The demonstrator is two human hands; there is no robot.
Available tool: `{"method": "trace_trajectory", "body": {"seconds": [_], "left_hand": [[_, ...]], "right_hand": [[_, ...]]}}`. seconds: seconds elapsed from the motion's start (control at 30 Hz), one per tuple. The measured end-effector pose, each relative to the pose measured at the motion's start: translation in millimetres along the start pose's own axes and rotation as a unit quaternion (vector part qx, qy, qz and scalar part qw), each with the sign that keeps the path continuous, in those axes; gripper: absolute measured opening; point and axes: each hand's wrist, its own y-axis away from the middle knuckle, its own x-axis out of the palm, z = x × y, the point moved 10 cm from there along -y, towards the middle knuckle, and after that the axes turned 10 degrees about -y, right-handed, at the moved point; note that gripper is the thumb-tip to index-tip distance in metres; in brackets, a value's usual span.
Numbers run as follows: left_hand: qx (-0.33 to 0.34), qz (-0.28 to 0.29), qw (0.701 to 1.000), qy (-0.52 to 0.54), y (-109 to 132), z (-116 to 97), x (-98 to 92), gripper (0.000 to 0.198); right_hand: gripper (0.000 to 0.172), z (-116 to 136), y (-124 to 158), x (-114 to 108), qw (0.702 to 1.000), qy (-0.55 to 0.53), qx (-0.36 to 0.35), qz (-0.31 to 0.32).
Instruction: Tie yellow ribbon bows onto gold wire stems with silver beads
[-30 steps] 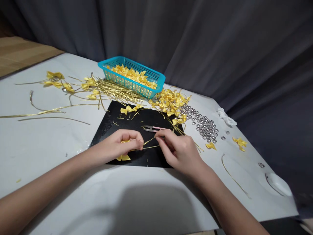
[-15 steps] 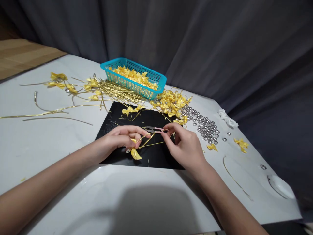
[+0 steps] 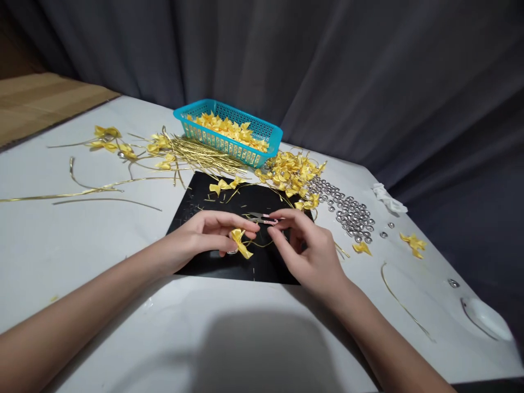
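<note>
Here, yellow bow pinched between left hand fingers, right hand fingers curled beside, grip unclear.

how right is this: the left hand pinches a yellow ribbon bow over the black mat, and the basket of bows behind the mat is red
One detail is wrong: the basket is turquoise, not red, as the head view shows. The rest stands: the left hand pinches a yellow ribbon bow over the black mat, and the basket of bows sits behind the mat.
</note>
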Motion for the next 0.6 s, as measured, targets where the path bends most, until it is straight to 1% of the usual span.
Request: {"method": "trace_trajectory", "body": {"seconds": [0.1,0.2,0.33,0.47,0.53,0.6], "left_hand": [[0.010,0.002,1.000,0.018,0.2,-1.5,0.5,0.033],[0.018,0.010,1.000,0.022,0.2,-3.1,2.5,0.033],[0.012,0.009,1.000,0.021,-0.2,-2.1,3.5,0.035],[-0.002,0.003,1.000,-0.021,-1.3,2.6,4.1,0.043],[0.011,-0.010,0.999,-0.032,-1.6,0.5,2.6,0.045],[0.028,-0.029,0.999,-0.029,-1.2,-3.8,-0.3,0.040]], "right_hand": [[0.010,12.7,5.9,11.7,0.997,-0.060,-0.028,0.049],[0.008,17.2,10.2,20.1,0.993,-0.093,-0.020,0.074],[0.011,7.5,11.2,27.3,0.988,-0.135,0.040,0.071],[0.010,-0.5,9.3,28.6,0.985,-0.151,0.066,0.053],[0.012,-4.4,9.1,27.8,0.982,-0.160,0.083,0.047],[0.013,-6.6,9.4,25.8,0.980,-0.167,0.096,0.042]]}}
